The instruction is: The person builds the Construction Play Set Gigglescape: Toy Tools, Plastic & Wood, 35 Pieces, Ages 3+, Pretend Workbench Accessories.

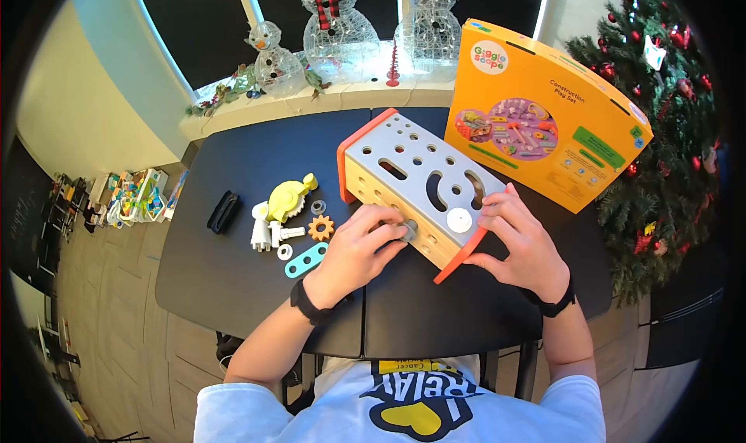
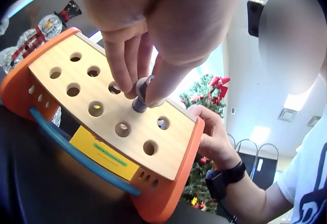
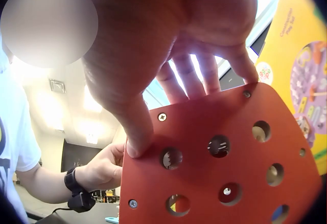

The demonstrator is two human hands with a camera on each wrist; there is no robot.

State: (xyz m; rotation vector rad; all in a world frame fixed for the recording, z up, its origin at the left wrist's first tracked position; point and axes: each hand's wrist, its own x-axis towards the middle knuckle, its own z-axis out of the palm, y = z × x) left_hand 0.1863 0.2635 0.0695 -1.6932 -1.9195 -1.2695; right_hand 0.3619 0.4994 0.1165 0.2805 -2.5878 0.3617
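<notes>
A toy toolbox with a grey slotted top, wooden sides and orange end panels stands tilted over the table. My left hand pinches the head of a grey toy bolt between thumb and fingers, its threaded shank at a hole in the wooden side. At the other end, my right hand grips the orange end panel, thumb on its outer face and fingers over the top edge. A white round piece sits on the grey top close to the right fingers.
Left of the toolbox lie a yellow toy saw, white pieces, an orange gear, a teal strip with holes and a black case. Behind stands a yellow box; a decorated tree is at the right.
</notes>
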